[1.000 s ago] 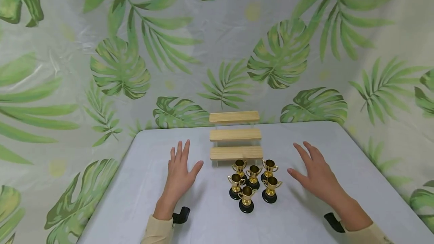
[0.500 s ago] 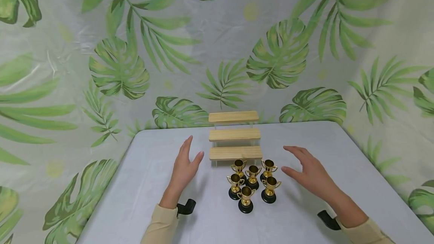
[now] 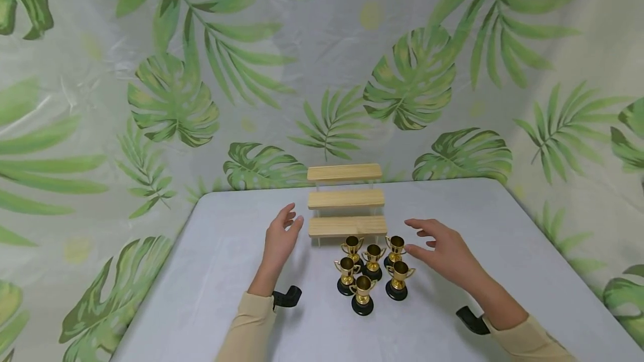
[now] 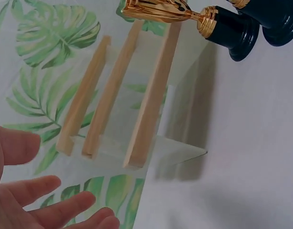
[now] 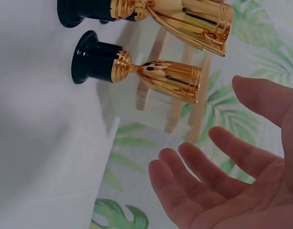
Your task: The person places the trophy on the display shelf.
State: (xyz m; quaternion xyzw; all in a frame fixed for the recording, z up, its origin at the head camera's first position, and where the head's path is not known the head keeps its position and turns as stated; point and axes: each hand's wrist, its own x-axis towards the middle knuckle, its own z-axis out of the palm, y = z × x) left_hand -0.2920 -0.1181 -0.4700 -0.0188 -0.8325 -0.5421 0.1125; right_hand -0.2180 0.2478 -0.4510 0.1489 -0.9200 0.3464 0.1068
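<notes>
**Two open hands hovering on either side of six small gold trophies**

From the head camera, six gold trophy cups (image 3: 371,270) on black bases are standing in a tight cluster on the pale grey table (image 3: 211,272), just in front of a three-step wooden riser (image 3: 346,201). The left hand (image 3: 282,239) is hanging above the table to the left of the cluster, near the left end of the riser's lowest step, its fingers loosely curved and holding nothing. The right hand (image 3: 443,251) is reaching in from the right with the fingers spread and relaxed; its thumb is lying close to the rightmost cups, though whether it is touching one cannot be told. Both forearms are wearing cream sleeves (image 3: 251,328), and a black strap piece is showing at each wrist. A leaf-print backdrop (image 3: 176,99) is hanging behind and around the table.

From the left wrist camera, the left hand (image 4: 36,200) is showing its fingers extended and apart, gripping nothing. The wooden riser (image 4: 117,95) is filling the middle of the view on clear supports, and one trophy cup (image 4: 194,16) with its black base is sitting at the top edge.

From the right wrist camera, the right hand (image 5: 232,181) is lying open, palm visible, fingers gently bent and empty. Two trophy cups (image 5: 151,76) are standing just beyond the fingertips, apart from them, with the riser's steps (image 5: 184,109) behind.
</notes>
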